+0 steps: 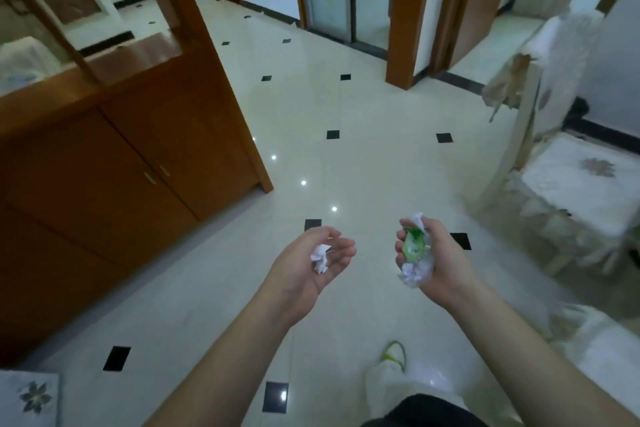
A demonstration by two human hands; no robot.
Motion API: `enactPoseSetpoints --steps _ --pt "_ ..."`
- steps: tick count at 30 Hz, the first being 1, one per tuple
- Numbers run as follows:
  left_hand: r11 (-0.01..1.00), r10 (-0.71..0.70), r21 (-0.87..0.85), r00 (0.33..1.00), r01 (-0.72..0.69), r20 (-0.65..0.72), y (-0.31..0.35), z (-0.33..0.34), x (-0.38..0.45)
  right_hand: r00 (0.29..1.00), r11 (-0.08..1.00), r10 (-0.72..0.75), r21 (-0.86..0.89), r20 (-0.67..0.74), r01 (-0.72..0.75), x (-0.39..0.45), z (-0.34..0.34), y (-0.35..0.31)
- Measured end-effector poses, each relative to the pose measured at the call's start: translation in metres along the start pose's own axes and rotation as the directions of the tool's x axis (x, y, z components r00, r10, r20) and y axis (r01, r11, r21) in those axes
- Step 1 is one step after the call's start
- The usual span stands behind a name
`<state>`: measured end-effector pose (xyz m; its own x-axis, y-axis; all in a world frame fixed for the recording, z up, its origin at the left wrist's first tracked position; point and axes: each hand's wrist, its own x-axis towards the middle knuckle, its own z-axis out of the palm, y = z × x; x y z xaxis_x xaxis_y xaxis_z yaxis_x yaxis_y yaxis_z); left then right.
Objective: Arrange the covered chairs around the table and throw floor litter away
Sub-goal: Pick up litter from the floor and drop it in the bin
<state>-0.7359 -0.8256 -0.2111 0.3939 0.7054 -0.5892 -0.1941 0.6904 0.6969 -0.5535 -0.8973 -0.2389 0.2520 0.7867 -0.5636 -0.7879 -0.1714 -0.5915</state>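
Both my hands are out over the tiled floor point(363, 121). My left hand point(308, 263) lies palm up, fingers loosely cupped around a crumpled white paper scrap point(320, 257). My right hand point(436, 256) grips a wad of litter point(414, 253), green and white wrappers. One covered chair point(568, 184) stands to my right.

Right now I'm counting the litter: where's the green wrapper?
Head view, lower right of centre: the right hand grips the green wrapper with crumpled paper, beside the covered chair.
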Motion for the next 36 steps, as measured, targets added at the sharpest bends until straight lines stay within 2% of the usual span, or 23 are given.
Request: enactPoseSetpoints --steps 10,17,22,27,30,36 --pt "0.999 -0.043 -0.002 0.994 0.044 0.103 0.070 0.108 0.144 0.995 0.996 -0.085 0.026 -0.050 0.086 0.112 0.008 -0.136" --pt "0.996 -0.068 -0.052 0.987 0.076 0.144 0.113 0.144 0.227 0.996 0.997 -0.070 0.024 -0.063 0.072 0.190 0.027 -0.176" --pt "0.992 -0.021 -0.112 0.965 0.053 0.263 0.164 0.158 0.296 0.996 0.998 -0.054 -0.018 -0.074 0.053 0.266 0.064 -0.206" --pt "0.989 -0.045 -0.129 0.984 0.067 0.170 0.222 0.171 0.377 0.992 0.992 -0.114 -0.056 -0.056 0.111 0.338 0.111 -0.260" --pt "0.993 -0.002 -0.115 0.974 0.029 0.228 0.259 0.185 0.417 0.986 0.986 -0.155 -0.076 -0.063 0.150 0.372 0.126 -0.290" --pt "0.990 -0.008 -0.135 0.959 0.048 0.282 0.304 0.221 0.489 0.972 0.980 -0.191 0.029 -0.138 0.197 0.427 0.131 -0.348"
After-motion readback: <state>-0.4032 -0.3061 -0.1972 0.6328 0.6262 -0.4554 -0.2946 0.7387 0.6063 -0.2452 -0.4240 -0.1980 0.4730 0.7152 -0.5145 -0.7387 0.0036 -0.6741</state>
